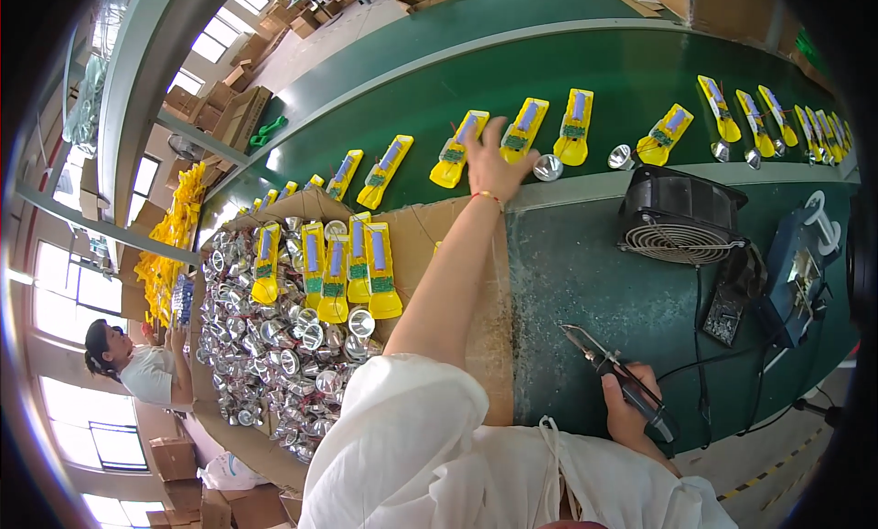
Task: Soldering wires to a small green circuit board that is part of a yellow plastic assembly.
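My left hand [494,168] reaches over the green conveyor belt with its fingers spread. Its fingertips lie between two yellow plastic housings, one on the left [448,163] and one on the right [523,131]; whether they touch either is hard to tell. Each housing carries a purple cell and a green circuit board. Near the thumb sits a silver reflector cup [548,168]. Low on the right, my right hand [629,406] is closed round a black-handled soldering iron [604,360], its tip pointing up and left above the bench.
A carton [494,346] heaped with silver reflectors [274,346] and several housings stands at my left. To the right are a black fan [681,209], a blue stand with a solder spool [821,223] and trailing cables. More housings line the belt; a co-worker [146,369] sits far left.
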`<state>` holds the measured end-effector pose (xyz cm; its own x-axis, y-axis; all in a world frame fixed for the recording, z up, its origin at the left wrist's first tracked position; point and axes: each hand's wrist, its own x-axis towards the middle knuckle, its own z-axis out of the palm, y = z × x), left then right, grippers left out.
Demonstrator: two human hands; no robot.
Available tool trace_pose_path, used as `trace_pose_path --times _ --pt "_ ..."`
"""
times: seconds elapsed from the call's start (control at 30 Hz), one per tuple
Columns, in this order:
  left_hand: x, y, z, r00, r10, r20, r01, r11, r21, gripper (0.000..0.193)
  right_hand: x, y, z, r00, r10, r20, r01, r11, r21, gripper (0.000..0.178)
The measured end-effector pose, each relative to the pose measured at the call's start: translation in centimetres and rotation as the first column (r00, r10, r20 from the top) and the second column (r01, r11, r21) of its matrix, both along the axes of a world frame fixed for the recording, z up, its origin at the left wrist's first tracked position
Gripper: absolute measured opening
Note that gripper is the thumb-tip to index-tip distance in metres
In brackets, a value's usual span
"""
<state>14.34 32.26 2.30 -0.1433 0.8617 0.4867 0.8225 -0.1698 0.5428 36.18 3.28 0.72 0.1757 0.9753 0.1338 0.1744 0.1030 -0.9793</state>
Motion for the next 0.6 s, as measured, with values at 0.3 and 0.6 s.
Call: trace_pose_path --times 0.3,0.6 --pt "0.1 -14.2 2.9 0.981 -0.121 -0.15 0.074 0.956 -0.285 0.052 0.5 -0.7 -0.9 0.996 -0.074 -0.047 0.07 0.995 -0.072 0.017" --pt "-5.3 -24.5 0.8 0.943 0.012 -0.333 -0.07 0.984 -0.164 0.054 -0.2 -0.4 -1.4 0.994 -0.081 -0.073 0.078 0.996 -0.042 0.012"
